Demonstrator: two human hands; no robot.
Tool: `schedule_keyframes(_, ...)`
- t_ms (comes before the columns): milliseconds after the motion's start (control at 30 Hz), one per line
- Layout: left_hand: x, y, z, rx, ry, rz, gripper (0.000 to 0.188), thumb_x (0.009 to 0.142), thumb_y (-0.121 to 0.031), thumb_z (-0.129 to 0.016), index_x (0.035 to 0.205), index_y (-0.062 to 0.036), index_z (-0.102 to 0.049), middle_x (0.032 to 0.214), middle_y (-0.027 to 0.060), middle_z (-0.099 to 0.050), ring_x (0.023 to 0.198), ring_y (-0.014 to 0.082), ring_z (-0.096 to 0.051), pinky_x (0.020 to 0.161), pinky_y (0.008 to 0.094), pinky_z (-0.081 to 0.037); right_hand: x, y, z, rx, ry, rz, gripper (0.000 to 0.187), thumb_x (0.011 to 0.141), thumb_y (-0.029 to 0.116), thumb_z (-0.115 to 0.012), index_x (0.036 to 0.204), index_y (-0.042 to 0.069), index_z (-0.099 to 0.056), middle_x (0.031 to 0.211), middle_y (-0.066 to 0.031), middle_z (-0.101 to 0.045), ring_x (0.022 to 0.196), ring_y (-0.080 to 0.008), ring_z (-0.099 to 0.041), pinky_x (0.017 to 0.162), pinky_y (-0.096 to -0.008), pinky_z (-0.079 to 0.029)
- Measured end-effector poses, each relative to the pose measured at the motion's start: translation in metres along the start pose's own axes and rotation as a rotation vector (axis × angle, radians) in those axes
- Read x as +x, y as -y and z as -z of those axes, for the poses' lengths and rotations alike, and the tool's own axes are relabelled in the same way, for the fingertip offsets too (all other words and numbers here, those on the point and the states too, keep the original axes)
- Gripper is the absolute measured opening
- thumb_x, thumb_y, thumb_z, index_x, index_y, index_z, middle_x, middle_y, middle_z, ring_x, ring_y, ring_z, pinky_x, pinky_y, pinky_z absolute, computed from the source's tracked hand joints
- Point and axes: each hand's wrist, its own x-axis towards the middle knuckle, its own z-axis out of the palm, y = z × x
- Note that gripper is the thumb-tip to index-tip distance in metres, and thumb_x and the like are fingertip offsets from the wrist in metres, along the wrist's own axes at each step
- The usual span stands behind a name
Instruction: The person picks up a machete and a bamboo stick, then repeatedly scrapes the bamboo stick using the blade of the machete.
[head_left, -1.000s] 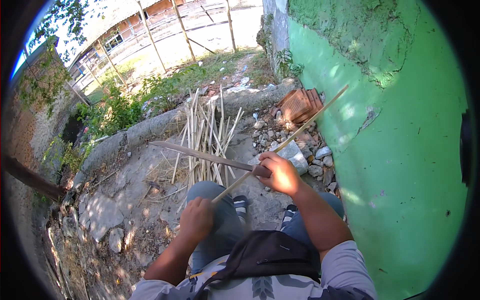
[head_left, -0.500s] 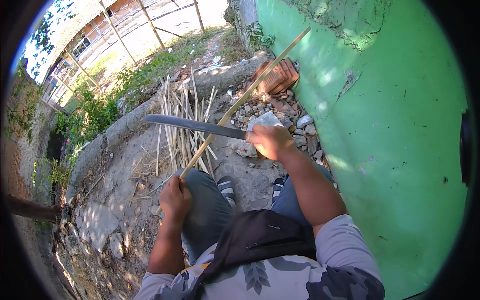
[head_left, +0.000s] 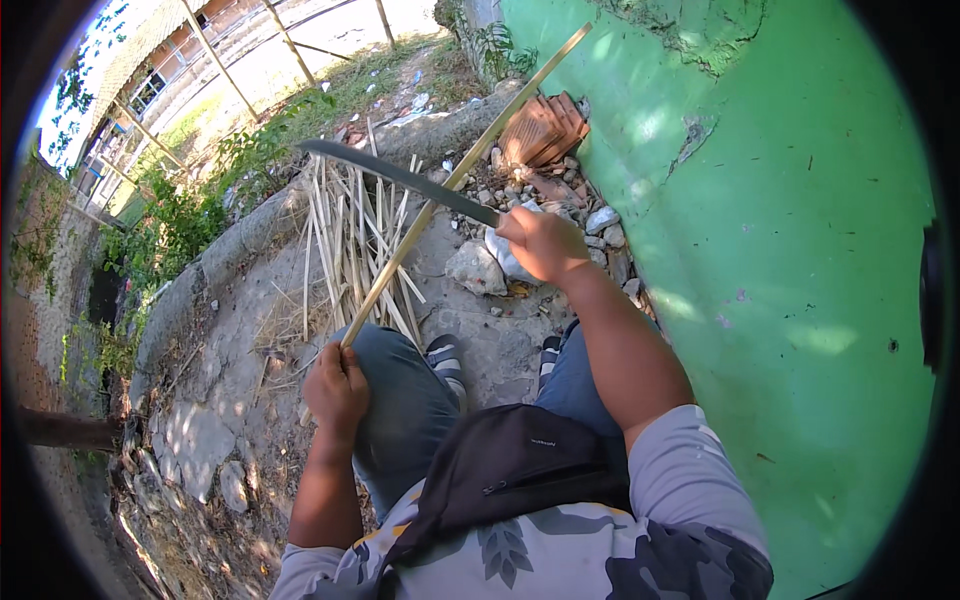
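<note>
My left hand (head_left: 336, 388) is closed around the lower end of a long, pale bamboo strip (head_left: 405, 245), beside my left knee. The strip slants up and away to the right, toward the green wall. In my right hand (head_left: 548, 245) is a machete (head_left: 400, 177) with a long dark blade, its handle mostly hidden by my fingers. The blade points left and crosses the strip at about its middle; it appears to touch it there. On the ground beyond my knees lies a pile of split bamboo strips (head_left: 350, 235).
The green wall (head_left: 780, 270) rises close on my right. Along its foot lie rubble stones (head_left: 475, 268) and stacked clay roof tiles (head_left: 545, 130). A low concrete edge (head_left: 235, 250) curves round the left, with green plants (head_left: 180, 225) behind it. A dark log (head_left: 70, 430) juts in at far left.
The machete blade has tilted, its tip higher and its handle end lower, and it crosses the bamboo strip farther up. My left hand and the view have shifted slightly.
</note>
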Motion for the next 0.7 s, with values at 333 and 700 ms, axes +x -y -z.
schedule_keyframes(333,0.004,0.000,-0.004,0.014,0.081,0.040,0.016,0.097,-0.020,-0.058,0.100,-0.0066,-0.066,0.086,0.0190,-0.069,0.075,0.0437,-0.066,0.065,0.0520,-0.050,-0.015,0.014,0.002,0.002,0.316,0.160,0.012,0.086,0.025,-0.069,0.092,0.015,-0.064,0.080,-0.0127,-0.069,0.080,-0.0392,-0.068,0.068,-0.0502,-0.053)
schedule_keyframes(700,0.009,-0.004,0.000,0.033,0.068,0.070,0.019,0.098,-0.022,-0.056,0.101,-0.0065,-0.066,0.088,0.0194,-0.070,0.077,0.0440,-0.066,0.068,0.0535,-0.051,-0.009,0.009,-0.001,0.003,0.031,-0.005,0.029,0.085,0.034,-0.075,0.091,0.011,-0.060,0.078,-0.0151,-0.068,0.077,-0.0418,-0.067,0.066,-0.0501,-0.053)
